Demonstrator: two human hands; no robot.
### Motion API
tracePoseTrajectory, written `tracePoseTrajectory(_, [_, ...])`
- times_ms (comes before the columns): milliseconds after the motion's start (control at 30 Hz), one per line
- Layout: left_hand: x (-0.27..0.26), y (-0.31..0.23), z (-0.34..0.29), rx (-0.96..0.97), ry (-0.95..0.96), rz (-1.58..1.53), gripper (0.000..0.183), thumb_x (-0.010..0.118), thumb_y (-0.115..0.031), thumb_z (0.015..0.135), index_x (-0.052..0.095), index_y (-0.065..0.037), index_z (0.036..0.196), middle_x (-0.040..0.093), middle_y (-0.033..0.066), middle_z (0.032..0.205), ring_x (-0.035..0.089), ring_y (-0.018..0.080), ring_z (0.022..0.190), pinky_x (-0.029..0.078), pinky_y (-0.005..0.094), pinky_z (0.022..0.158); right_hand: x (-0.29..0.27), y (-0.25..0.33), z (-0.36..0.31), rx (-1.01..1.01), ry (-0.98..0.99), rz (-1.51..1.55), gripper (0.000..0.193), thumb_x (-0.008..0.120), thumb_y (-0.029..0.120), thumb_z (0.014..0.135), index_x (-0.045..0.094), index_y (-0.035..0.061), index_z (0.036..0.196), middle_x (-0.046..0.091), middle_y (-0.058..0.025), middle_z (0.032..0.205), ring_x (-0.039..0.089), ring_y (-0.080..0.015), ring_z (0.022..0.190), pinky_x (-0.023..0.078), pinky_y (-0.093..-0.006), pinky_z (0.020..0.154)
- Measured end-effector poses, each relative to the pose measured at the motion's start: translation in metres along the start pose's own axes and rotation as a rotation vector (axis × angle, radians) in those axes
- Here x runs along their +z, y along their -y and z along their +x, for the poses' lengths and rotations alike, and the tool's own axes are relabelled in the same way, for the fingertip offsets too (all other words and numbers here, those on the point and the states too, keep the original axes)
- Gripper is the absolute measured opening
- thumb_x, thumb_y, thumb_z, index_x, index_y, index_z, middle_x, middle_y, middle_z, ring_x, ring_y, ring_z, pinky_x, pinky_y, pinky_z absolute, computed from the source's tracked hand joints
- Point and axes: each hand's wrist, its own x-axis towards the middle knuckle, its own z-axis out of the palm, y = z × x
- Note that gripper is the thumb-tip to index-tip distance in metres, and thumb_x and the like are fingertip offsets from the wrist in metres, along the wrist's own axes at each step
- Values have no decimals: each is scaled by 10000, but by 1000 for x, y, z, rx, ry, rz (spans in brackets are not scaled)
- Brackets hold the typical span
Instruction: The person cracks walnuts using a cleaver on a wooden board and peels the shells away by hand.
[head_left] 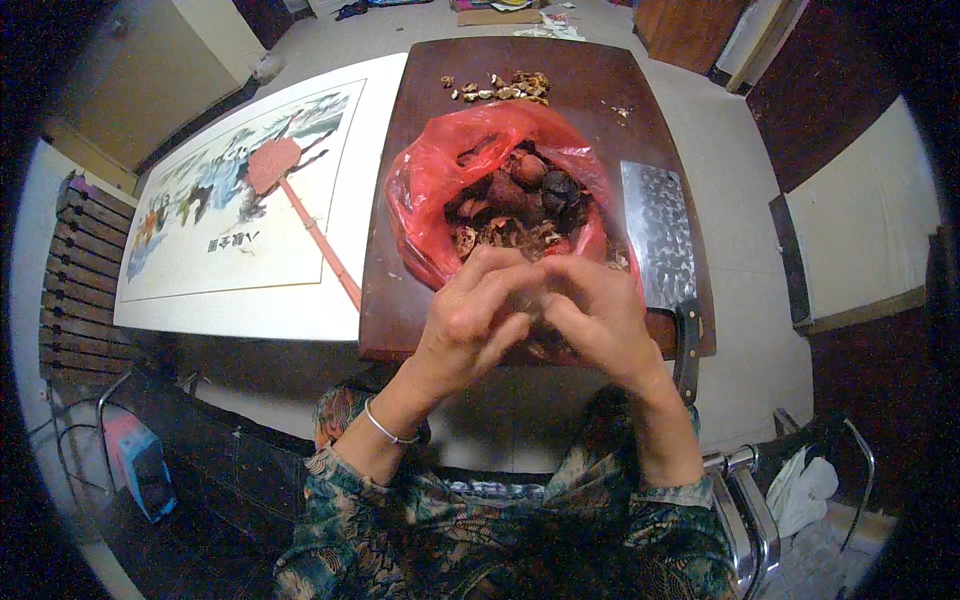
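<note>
Over the near rim of an open red plastic bag (425, 200), my left hand (475, 315) and my right hand (600, 315) meet with bent fingers. Their fingertips are pinched together on something small and brownish that the fingers mostly hide. Inside the bag lie dark, round, walnut-like nuts (530, 172) and broken brown shell or husk pieces (500, 235). Behind the bag, a small heap of pale and brown nut pieces (520, 88) sits on the dark red-brown table (410, 330). A wide cleaver (660, 235) lies right of the bag, its black handle (688, 350) near my right forearm.
To the left, a white table (345, 190) with a printed horse picture adjoins the dark one. A pink fly swatter (300, 205) lies across it. Crumbs (621, 111) dot the dark table's far right. Metal-framed chairs (745, 510) stand at both sides.
</note>
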Motion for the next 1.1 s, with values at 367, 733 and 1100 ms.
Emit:
tracePoseTrajectory(367, [14, 6, -1, 31, -52, 72, 361, 633, 28, 661, 546, -12, 1009, 524, 157, 984, 556, 336, 881, 480, 385, 751, 13, -4, 2, -117, -97, -213, 259, 505, 5, 680, 565, -63, 922, 598, -239, 835, 597, -406, 762, 481, -472, 694])
tracePoseTrajectory(733, [12, 13, -4, -111, -50, -94, 325, 664, -160, 720, 586, -6, 995, 577, 148, 1030, 569, 295, 969, 456, 361, 844, 13, -8, 3, -126, -97, -232, 240, 499, -1, 690, 559, -60, 915, 590, -237, 832, 592, -408, 766, 478, -471, 694])
tracePoseTrajectory(1100, [4, 23, -4, -244, -45, -282, 382, 650, -36, 718, 579, -5, 1092, 518, 100, 1091, 520, 207, 1045, 431, 296, 886, 2, -11, 7, -77, -38, -59, 313, 584, 94, 746, 570, -38, 1029, 617, -210, 927, 617, -354, 849, 496, -392, 740])
